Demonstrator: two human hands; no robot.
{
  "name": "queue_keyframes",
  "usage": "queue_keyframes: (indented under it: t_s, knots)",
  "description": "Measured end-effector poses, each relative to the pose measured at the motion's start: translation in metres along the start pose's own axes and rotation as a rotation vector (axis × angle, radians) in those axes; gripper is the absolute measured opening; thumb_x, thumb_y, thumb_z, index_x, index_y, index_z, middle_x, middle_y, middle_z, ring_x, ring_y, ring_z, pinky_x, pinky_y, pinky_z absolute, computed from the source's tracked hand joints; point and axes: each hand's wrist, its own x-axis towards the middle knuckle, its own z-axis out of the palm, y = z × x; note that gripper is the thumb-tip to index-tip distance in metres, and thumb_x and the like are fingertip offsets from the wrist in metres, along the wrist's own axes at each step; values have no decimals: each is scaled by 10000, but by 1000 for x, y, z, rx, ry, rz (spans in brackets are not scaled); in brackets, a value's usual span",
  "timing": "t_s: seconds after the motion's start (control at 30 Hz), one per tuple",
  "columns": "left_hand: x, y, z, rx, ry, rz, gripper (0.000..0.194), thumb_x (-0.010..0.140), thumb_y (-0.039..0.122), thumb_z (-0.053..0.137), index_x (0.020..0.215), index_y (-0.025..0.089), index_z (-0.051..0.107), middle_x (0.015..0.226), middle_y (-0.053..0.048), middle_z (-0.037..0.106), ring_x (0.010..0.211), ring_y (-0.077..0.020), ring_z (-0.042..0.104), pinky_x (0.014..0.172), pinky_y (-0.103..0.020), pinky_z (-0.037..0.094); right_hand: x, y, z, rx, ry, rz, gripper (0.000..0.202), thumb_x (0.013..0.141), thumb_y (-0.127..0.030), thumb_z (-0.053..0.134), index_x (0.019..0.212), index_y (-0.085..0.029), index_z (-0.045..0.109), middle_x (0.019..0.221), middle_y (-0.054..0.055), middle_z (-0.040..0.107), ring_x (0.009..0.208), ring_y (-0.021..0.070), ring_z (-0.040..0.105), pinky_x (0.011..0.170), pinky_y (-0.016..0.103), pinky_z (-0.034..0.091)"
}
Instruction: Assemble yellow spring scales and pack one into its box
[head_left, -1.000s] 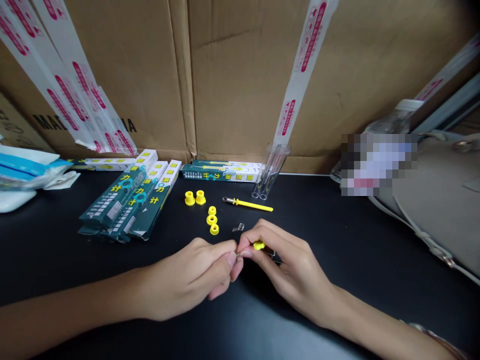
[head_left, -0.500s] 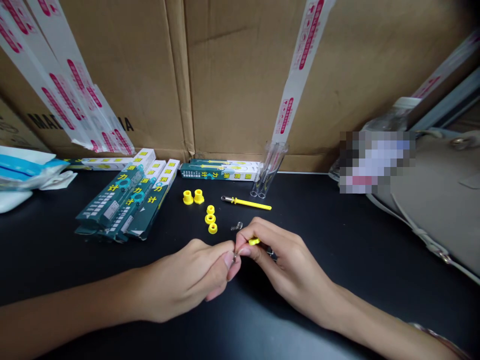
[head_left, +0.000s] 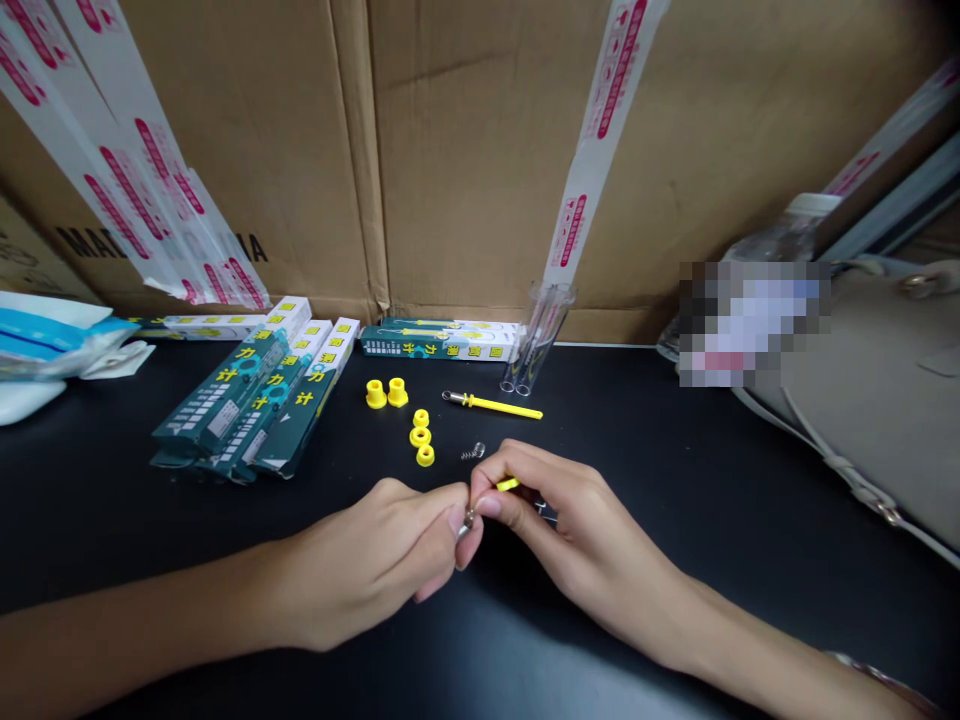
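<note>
My left hand (head_left: 382, 565) is closed, thumb and fingers pinching a small metal part (head_left: 469, 520). Fingertips of my right hand (head_left: 570, 525) meet it at the same spot. A yellow piece (head_left: 508, 484) shows between the fingers of my right hand, and a thin metal wire (head_left: 546, 512) sticks out below them. Just beyond the hands lies a small spring (head_left: 472, 452). Farther back are small yellow rings (head_left: 420, 437), two yellow caps (head_left: 376, 394) and a yellow rod with a metal hook end (head_left: 502, 407).
Green and white boxes (head_left: 225, 400) are stacked at the left, with another pair (head_left: 442, 340) against the cardboard (head_left: 480, 180). Two clear tubes (head_left: 536, 345) lean there. A beige bag (head_left: 877, 390) and a bottle (head_left: 784, 235) stand right; a blue-white packet (head_left: 56, 335) lies far left.
Slightly more of the metal part shows at my left fingertips. The fingers of my right hand have shifted a little, and the wire below them is more visible.
</note>
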Motion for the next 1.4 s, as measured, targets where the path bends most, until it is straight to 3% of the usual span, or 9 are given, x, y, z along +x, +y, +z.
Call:
queue_keyframes:
  t_s: [0.23, 0.47, 0.6, 0.83, 1.07, 1.23, 1.4]
  knots:
    - [2, 7, 4, -125, 73, -46, 407, 1101, 315, 196, 866, 216, 514, 739, 52, 605, 719, -133, 518, 780, -253, 380, 0, -2, 2, 98, 30, 56, 173, 1034, -231, 531, 891, -198, 621, 811, -19, 677, 754, 124, 623, 738, 235, 454]
    - [9, 5, 12, -435, 91, -72, 507, 1081, 332, 230, 946, 150, 683, 950, -66, 740, 816, -186, 570, 787, -289, 448, 1, 2, 2, 92, -24, 110, 249, 1058, -282, 464, 837, -204, 550, 725, -31, 579, 697, 130, 570, 700, 245, 444]
    - [11, -1, 13, -555, 51, -47, 509, 1079, 341, 242, 951, 130, 686, 980, -101, 755, 835, -190, 580, 824, -294, 465, 4, 2, -4, 85, -86, 159, 290, 1052, -294, 461, 785, -202, 528, 737, -21, 557, 715, 141, 560, 679, 250, 436]
    - [13, -5, 14, -628, 43, -46, 435, 1079, 380, 267, 933, 150, 606, 835, -94, 747, 710, -169, 547, 685, -262, 465, 9, 0, -8, 128, -145, 214, 269, 1047, -301, 457, 840, -189, 587, 841, 13, 647, 807, 166, 610, 749, 272, 470]
    - [11, -2, 13, -556, 68, -53, 464, 1088, 414, 221, 822, 186, 525, 714, -32, 671, 691, -160, 519, 728, -264, 439, 6, 3, -3, 143, -84, 201, 265, 1040, -330, 487, 841, -197, 602, 841, 4, 641, 791, 160, 609, 733, 268, 476]
    - [6, -4, 15, -536, 110, -65, 415, 1086, 429, 229, 839, 203, 475, 639, 12, 589, 638, -152, 504, 692, -273, 418, -3, 5, -3, -22, 21, 107, 229, 1052, -275, 439, 1186, -249, 622, 991, 20, 653, 902, 170, 631, 838, 303, 476]
    - [4, -3, 18, -498, 151, -39, 406, 1088, 430, 216, 835, 213, 448, 643, 37, 541, 615, -139, 450, 649, -264, 382, -10, 6, -4, -92, -24, 60, 357, 1065, -196, 335, 1412, -253, 397, 951, 17, 677, 832, 155, 665, 813, 293, 498]
